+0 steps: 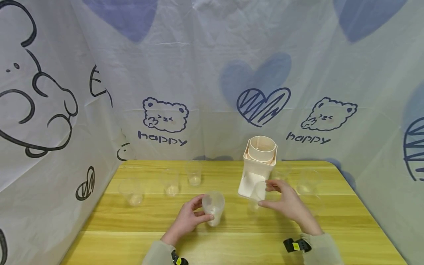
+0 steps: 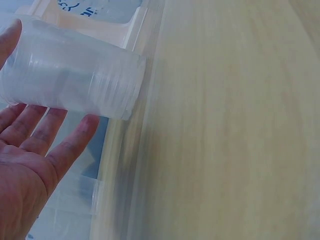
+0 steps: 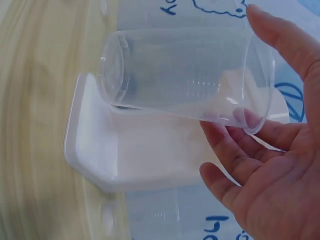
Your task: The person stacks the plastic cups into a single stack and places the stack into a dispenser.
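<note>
Holding a nested stack of clear plastic cups [image 1: 213, 203] above the bench [image 1: 132, 241], my left hand [image 1: 190, 217] curves thumb and fingers round its sides; my right hand [image 1: 286, 202] spans a single clear cup [image 3: 175, 75] near its rim, fingertips inside and below, in front of the cream plastic dispenser [image 1: 257, 168]; I judge the single cup feather-light, thin-walled and slick, so a hard squeeze would buckle or crack it; the stiffer rolled rim seems the surest place to hold, with soft, spread fingertips; the stack should feel firmer, its walls backing one another, and I would take it low round the body; whether the single cup touches the dispenser, I cannot tell
</note>
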Demonstrator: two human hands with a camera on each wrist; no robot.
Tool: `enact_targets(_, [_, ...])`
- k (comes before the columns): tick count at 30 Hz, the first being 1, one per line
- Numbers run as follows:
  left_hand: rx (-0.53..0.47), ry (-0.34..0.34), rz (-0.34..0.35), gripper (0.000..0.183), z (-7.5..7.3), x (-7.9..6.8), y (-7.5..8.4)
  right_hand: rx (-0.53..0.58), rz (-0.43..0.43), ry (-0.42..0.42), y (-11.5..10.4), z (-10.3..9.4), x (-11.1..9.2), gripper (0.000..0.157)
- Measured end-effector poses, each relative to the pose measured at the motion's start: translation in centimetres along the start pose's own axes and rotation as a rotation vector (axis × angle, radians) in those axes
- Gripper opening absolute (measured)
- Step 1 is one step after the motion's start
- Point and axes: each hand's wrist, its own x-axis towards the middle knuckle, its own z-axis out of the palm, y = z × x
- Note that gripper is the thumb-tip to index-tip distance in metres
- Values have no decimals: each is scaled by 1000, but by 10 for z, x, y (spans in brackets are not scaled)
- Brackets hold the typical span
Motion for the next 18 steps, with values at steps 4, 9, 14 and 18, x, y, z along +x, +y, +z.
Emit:
enact_targets(4, [5,0,-10,71,0,0,0,48,-33,-4,-6,4,2,78])
enact_targets(9, [18,8,-8,69,1,-1,4,114,-86,-15,-17,8,5,76])
enact_targets(14, [25,14,0,69,1,0,2,150,-115,-11,-30,12,8,74])
enact_targets(18, [39,10,-1,68,0,3,-3,158,-120,1,-38,14,10,70])
